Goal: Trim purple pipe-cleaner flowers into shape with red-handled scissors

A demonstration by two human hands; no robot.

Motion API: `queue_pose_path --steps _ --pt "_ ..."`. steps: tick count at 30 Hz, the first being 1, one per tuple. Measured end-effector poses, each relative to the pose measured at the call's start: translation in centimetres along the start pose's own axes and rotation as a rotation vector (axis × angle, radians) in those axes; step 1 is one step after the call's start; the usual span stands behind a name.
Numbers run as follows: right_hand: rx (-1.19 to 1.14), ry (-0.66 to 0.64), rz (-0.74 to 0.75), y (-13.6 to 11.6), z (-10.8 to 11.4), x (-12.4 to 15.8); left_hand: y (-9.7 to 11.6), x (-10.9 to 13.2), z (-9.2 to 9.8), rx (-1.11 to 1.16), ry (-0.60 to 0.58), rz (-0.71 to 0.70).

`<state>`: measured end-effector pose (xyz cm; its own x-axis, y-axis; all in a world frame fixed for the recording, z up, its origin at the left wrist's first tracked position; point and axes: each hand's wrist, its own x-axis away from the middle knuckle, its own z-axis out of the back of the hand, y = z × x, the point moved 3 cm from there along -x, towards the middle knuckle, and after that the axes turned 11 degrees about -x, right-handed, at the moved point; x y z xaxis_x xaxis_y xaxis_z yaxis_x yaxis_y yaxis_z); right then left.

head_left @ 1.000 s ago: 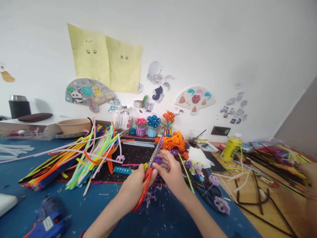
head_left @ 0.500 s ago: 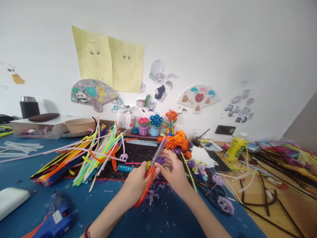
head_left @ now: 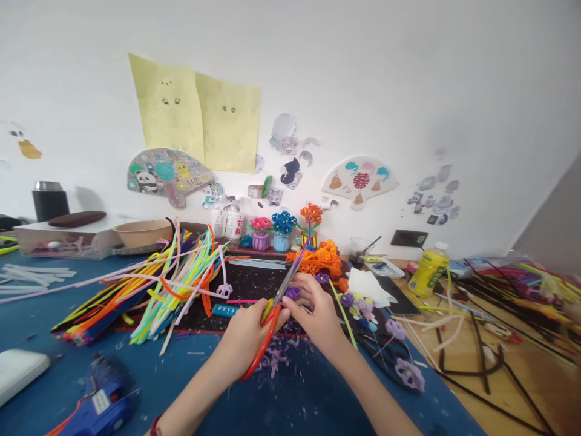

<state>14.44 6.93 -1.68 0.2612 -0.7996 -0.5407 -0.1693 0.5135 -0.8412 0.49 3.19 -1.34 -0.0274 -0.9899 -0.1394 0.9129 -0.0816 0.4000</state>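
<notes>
My left hand [head_left: 247, 333] is closed around the orange-handled scissors [head_left: 264, 346]. Their blades [head_left: 287, 280] point up and away, close to the fingers of the other hand. My right hand [head_left: 318, 315] pinches a small purple pipe-cleaner flower [head_left: 293, 293] right beside the blades. Part of the flower is hidden by the fingers. Purple fuzz clippings [head_left: 275, 357] lie on the blue mat below both hands. Just past the hands sits a heap of orange pipe-cleaner flowers [head_left: 320, 259].
Bundled colourful pipe cleaners [head_left: 177, 290] lie to the left, with a blue glue gun [head_left: 102, 402] nearer me. Small potted flowers [head_left: 284, 233] stand along the wall. On the right are lilac flowers [head_left: 410, 374], a yellow bottle [head_left: 428, 270] and loose brown strips [head_left: 483, 357].
The view has shifted slightly, so the background sits a little further left and lower. Both hands keep nearly the same pose, with the scissors and purple flower still held.
</notes>
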Motion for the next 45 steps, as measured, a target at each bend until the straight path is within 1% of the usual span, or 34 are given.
queue_pose_path --steps 5,7,9,12,16,19,22,25,31,34,36,41,45 --pt "0.022 -0.018 -0.015 -0.6 0.3 0.0 -0.1 -0.1 0.0 -0.003 -0.003 -0.002" --pt "0.028 0.005 -0.029 -0.8 0.9 -0.2 -0.1 -0.2 0.1 0.003 -0.011 -0.017" --pt "0.030 0.061 -0.040 -0.7 1.6 -0.5 -0.1 -0.2 0.1 0.013 -0.026 -0.041" --pt "-0.026 0.125 -0.079 -0.2 2.6 -0.8 0.0 -0.1 0.3 0.035 -0.065 -0.083" --pt "-0.138 0.101 -0.127 0.3 3.2 -1.0 0.1 0.0 0.5 0.057 -0.099 -0.122" --pt "-0.127 0.060 -0.114 0.3 3.3 -1.0 0.1 0.0 0.5 0.053 -0.101 -0.138" --pt "-0.102 0.040 -0.106 0.2 3.3 -1.0 -0.1 0.0 0.3 0.051 -0.126 -0.127" --pt "-0.110 0.057 -0.108 0.1 3.1 -0.9 -0.3 0.0 0.0 0.036 -0.141 -0.121" --pt "-0.113 0.109 -0.101 -0.2 2.6 -0.7 -0.9 0.2 -1.0 -0.007 -0.121 -0.146" --pt "-0.106 0.114 -0.098 -0.2 2.6 -0.7 -1.2 0.5 -1.4 -0.027 -0.096 -0.131" --pt "-0.097 0.112 -0.093 -0.2 2.6 -0.7 -1.2 0.8 -1.4 -0.041 -0.097 -0.119" --pt "-0.084 0.112 -0.072 -0.1 2.6 -0.6 -0.7 1.1 -0.9 -0.046 -0.146 -0.130" --pt "-0.089 0.116 -0.072 -0.3 2.5 -0.6 -0.6 0.6 -1.0 -0.098 -0.121 -0.088"
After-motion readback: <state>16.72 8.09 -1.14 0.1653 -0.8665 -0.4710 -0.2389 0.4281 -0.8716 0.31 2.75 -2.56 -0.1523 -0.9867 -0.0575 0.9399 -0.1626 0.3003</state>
